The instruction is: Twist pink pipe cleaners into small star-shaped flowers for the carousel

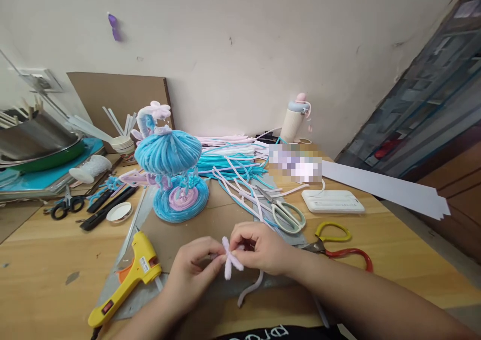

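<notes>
Between my two hands is a small pale pink pipe cleaner shape [228, 266] with several short loops spreading from its middle. My left hand [199, 262] pinches it from the left with thumb and forefinger. On the other side, my right hand [259, 247] pinches it with bent fingers; the fingertips partly hide its centre. A loose pale pipe cleaner [251, 291] hangs or lies below my right hand. Behind my hands stands a blue and pink carousel-like pipe cleaner model [168, 152] with a round base [201, 200].
A yellow glue gun [141, 260] lies at the left. Scissors with pale handles [289, 216] and scissors with yellow and red handles [319, 245] lie at the right. Blue and pink pipe cleaners [236, 164] are heaped behind. A white power bank [332, 201] and a bottle [293, 120] stand farther right.
</notes>
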Motion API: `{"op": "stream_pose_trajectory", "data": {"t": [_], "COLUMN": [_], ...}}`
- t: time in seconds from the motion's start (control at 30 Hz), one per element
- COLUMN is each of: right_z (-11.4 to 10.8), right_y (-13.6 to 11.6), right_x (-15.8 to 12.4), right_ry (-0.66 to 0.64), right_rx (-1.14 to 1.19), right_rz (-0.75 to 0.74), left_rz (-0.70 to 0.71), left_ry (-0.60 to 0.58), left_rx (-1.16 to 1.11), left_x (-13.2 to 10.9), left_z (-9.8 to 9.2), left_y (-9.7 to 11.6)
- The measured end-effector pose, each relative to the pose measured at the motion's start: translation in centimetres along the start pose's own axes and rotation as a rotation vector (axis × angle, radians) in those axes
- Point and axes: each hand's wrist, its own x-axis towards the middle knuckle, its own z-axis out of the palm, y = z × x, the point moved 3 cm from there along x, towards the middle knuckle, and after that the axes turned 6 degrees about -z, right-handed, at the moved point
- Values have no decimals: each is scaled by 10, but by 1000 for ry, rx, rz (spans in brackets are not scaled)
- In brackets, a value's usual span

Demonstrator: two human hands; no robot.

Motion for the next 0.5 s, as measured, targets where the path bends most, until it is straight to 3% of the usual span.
{"op": "stream_pose_trajectory", "data": {"t": [0.5], "right_z": [-3], "right_y": [-6], "right_x": [-2], "right_ry": [0], "right_rx": [-36], "right_rz": [-42], "left_rz": [25], "left_ry": [52], "left_rx": [-20], "left_x": [2], "left_z": [1], "left_y": [3]}}
